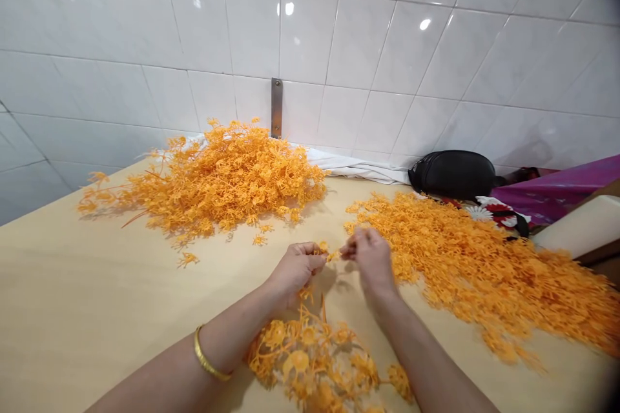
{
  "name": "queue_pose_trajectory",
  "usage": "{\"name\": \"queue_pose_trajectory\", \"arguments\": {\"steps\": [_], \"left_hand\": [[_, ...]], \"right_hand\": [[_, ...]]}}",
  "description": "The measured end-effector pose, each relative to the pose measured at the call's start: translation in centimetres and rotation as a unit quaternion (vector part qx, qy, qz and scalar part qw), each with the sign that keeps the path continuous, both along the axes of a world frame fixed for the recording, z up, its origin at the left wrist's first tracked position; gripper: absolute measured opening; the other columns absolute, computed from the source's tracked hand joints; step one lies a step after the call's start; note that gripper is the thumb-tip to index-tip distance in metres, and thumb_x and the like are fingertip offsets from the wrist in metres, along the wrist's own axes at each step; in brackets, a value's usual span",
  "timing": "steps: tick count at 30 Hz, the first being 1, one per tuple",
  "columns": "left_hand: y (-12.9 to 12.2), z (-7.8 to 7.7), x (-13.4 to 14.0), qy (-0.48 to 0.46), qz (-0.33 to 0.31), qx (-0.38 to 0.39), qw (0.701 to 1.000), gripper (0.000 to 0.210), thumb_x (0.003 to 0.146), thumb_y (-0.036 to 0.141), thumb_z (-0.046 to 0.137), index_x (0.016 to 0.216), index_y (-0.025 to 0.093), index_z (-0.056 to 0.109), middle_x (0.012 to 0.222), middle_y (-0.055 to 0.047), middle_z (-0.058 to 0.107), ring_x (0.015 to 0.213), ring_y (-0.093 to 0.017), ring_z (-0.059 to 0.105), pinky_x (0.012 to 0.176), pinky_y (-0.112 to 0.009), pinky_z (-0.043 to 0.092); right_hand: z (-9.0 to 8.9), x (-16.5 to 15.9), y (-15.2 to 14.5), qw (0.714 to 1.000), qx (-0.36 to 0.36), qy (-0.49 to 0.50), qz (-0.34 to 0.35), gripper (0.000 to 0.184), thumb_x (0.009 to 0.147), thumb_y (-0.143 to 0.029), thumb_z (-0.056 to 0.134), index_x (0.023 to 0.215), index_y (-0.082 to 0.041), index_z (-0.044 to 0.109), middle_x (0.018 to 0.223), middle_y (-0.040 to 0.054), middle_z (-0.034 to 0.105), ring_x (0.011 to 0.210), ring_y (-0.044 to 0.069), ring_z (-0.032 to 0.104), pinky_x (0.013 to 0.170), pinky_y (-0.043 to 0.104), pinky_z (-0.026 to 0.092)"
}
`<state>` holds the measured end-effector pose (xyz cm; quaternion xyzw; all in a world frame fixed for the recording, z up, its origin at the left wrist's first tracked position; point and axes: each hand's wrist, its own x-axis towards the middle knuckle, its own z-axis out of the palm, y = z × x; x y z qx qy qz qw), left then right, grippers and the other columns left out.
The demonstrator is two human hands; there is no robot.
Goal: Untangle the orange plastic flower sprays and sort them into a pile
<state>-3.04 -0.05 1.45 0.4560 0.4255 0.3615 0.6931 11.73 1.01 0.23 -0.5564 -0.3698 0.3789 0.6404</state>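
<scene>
Over the table's middle, my left hand (295,268) pinches an orange plastic flower sprig (322,248), thumb against fingers. Close on its right, my right hand (371,261) has its fingers pinched together at a small orange plastic flower (333,257) between the two hands; motion blurs these fingertips a little. Below my hands, between the forearms, lies a bunch of branched orange flower stems (310,361), which seems to run up towards my left hand. A gold bangle (206,355) circles my left wrist.
A tall heap of assembled orange flower stems (232,174) stands back left, and loose orange flower pieces (484,271) spread across the right. Behind are a white cloth (358,164), a black case (455,173) and purple fabric (562,190). A tiled wall (310,32) closes the far side.
</scene>
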Motion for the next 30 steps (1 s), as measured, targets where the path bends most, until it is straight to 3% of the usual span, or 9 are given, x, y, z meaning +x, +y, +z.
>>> {"name": "queue_pose_trajectory", "arguments": {"steps": [2, 4, 7, 10, 15, 17, 22, 27, 30], "left_hand": [[-0.1, 0.0, -0.3, 0.030, 0.012, -0.002, 0.999, 0.022, 0.057, 0.023, 0.061, 0.052, 0.016, 0.041, 0.039, 0.008, 0.029, 0.034, -0.002, 0.015, 0.038, -0.021, 0.007], [-0.2, 0.0, -0.5, 0.051, 0.014, 0.001, 0.999, 0.019, 0.057, 0.023, 0.061, 0.053, 0.016, 0.044, 0.039, 0.008, 0.030, 0.034, -0.002, 0.016, 0.038, -0.021, 0.008], [-0.2, 0.0, -0.5, 0.077, 0.010, 0.005, 0.997, 0.015, 0.059, 0.024, 0.059, 0.055, 0.016, 0.046, 0.039, 0.008, 0.031, 0.033, -0.002, 0.017, 0.038, -0.021, 0.009], [-0.3, 0.0, -0.3, 0.086, 0.009, 0.011, 0.996, 0.015, 0.060, 0.020, 0.057, 0.053, 0.016, 0.045, 0.038, 0.008, 0.030, 0.033, -0.002, 0.018, 0.037, -0.021, 0.010], [-0.7, 0.0, -0.2, 0.075, -0.002, 0.029, 0.997, 0.004, 0.059, 0.016, 0.056, 0.059, 0.015, 0.052, 0.039, 0.007, 0.036, 0.035, -0.003, 0.022, 0.038, -0.019, 0.014], [-0.7, 0.0, -0.1, 0.056, -0.008, 0.037, 0.998, 0.006, 0.059, 0.019, 0.057, 0.061, 0.015, 0.054, 0.041, 0.007, 0.038, 0.036, -0.003, 0.025, 0.039, -0.018, 0.017], [-0.4, -0.3, 0.3, 0.016, 0.000, 0.064, 0.998, 0.018, 0.061, 0.028, 0.059, 0.057, 0.015, 0.048, 0.042, 0.008, 0.034, 0.037, -0.002, 0.023, 0.039, -0.017, 0.016], [-0.4, -0.4, -0.2, 0.060, 0.037, 0.066, 0.995, 0.016, 0.065, 0.026, 0.056, 0.058, 0.015, 0.046, 0.041, 0.008, 0.030, 0.035, -0.002, 0.020, 0.038, -0.018, 0.014], [-0.3, -0.6, -0.6, 0.062, 0.065, 0.058, 0.994, 0.014, 0.069, 0.028, 0.052, 0.064, 0.017, 0.045, 0.043, 0.008, 0.033, 0.033, -0.002, 0.019, 0.036, -0.017, 0.016]], "right_hand": [[0.7, 1.5, 0.3, 0.996, -0.006, 0.039, -0.082, 0.029, 0.067, -0.042, 0.056, 0.061, -0.021, 0.038, 0.048, -0.0047, 0.046, 0.042, 0.010, 0.049, 0.043, 0.024, 0.042], [1.1, 2.3, 0.4, 0.995, -0.017, 0.045, -0.084, 0.023, 0.066, -0.037, 0.056, 0.068, -0.022, 0.039, 0.052, -0.0048, 0.049, 0.043, 0.010, 0.050, 0.043, 0.024, 0.042], [1.1, 1.8, 0.1, 0.998, -0.037, 0.006, 0.046, 0.022, 0.063, -0.031, 0.057, 0.080, -0.021, 0.045, 0.058, -0.0045, 0.051, 0.046, 0.009, 0.049, 0.045, 0.022, 0.040], [0.9, 0.4, -0.6, 0.981, -0.054, -0.033, 0.181, 0.024, 0.065, -0.036, 0.056, 0.081, -0.018, 0.052, 0.054, -0.0049, 0.047, 0.047, 0.008, 0.045, 0.048, 0.021, 0.038], [1.0, -1.2, -1.8, 0.942, -0.034, -0.120, 0.312, 0.025, 0.068, -0.042, 0.056, 0.070, -0.017, 0.055, 0.057, -0.0037, 0.047, 0.050, 0.007, 0.040, 0.047, 0.020, 0.031], [0.7, -1.7, -1.9, 0.942, 0.002, -0.166, 0.291, 0.024, 0.068, -0.039, 0.056, 0.060, -0.016, 0.051, 0.055, -0.0037, 0.045, 0.051, 0.008, 0.039, 0.048, 0.020, 0.030], [-0.5, -2.1, -0.7, 0.973, 0.030, -0.197, 0.120, 0.031, 0.071, -0.040, 0.052, 0.052, -0.018, 0.039, 0.048, -0.0050, 0.037, 0.046, 0.008, 0.033, 0.044, 0.021, 0.028], [0.4, 0.9, 0.6, 0.997, 0.002, 0.025, -0.068, 0.025, 0.070, -0.038, 0.051, 0.060, -0.021, 0.036, 0.050, -0.0052, 0.042, 0.040, 0.007, 0.037, 0.038, 0.020, 0.029], [1.2, 1.8, 0.4, 0.996, -0.028, 0.078, -0.020, 0.014, 0.067, -0.027, 0.053, 0.070, -0.020, 0.041, 0.058, -0.0030, 0.051, 0.041, 0.006, 0.040, 0.038, 0.019, 0.031]]}}
